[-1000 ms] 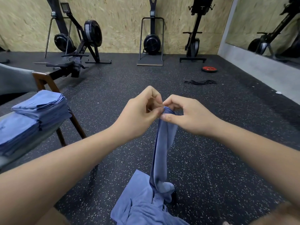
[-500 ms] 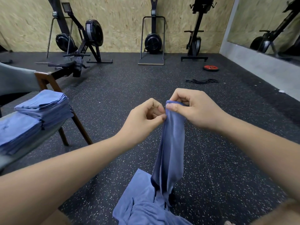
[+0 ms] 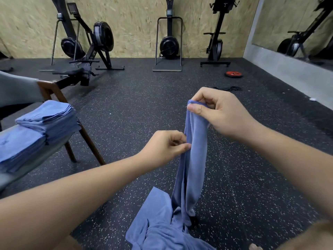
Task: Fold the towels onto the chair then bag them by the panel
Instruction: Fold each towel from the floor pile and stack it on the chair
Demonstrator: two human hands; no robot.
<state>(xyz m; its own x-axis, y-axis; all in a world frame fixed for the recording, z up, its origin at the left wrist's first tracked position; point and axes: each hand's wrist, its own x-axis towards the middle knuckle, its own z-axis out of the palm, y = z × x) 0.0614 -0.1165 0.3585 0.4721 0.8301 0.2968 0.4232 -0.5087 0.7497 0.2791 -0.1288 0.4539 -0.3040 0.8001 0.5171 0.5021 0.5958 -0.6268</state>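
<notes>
two hands grip one blue towel (image 3: 193, 159) hanging lengthwise above the speckled floor (image 3: 126, 109): the right hand (image 3: 218, 114) pinches its top corner, the left hand (image 3: 165, 147) pinches its edge lower down. its lower end reaches a loose towel heap (image 3: 158, 228) on the floor. folded towels (image 3: 48, 121) sit stacked on the chair (image 3: 54, 91) at left.

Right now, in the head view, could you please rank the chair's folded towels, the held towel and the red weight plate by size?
1. Folded towels and held towel: similar, so unranked.
2. Red weight plate: smallest, but farthest away.
</notes>
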